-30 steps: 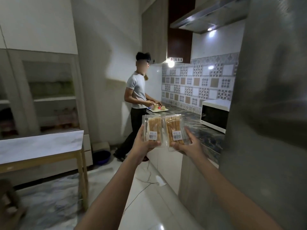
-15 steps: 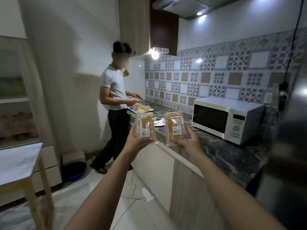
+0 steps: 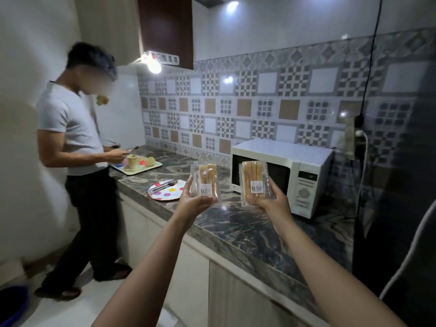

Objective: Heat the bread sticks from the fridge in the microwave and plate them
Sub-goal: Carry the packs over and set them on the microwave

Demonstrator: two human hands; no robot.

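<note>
each hand clasps one clear pack of bread sticks upright above the bench: left hand on left pack, right hand on right pack. the shut microwave sits at 1 o'clock behind the right pack, the dotted plate at 9 o'clock.

A second person in a grey T-shirt and dark trousers stands at the far end of the marbled counter, beside a tray bearing a cup. Patterned tiles back the counter. A lamp glows under the dark cabinet.
</note>
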